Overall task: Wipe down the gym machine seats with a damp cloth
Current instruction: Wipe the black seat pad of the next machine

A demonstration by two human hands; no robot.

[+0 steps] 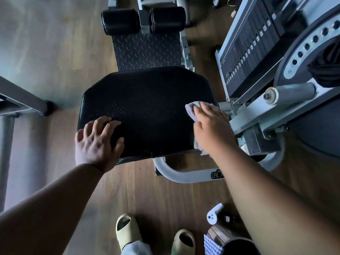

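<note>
Seat (pixel 147 111) under wipe.
Right hand (pixel 211 126) presses cloth (pixel 191 109) flat at seat's right edge; left hand (pixel 97 142) spread open on its near-left corner.

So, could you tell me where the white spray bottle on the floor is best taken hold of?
Grip the spray bottle round its neck just below the white trigger head, coming from above. It appears to lie on the floor beside the right forearm, with the head uppermost in view and its body largely hidden.
</note>
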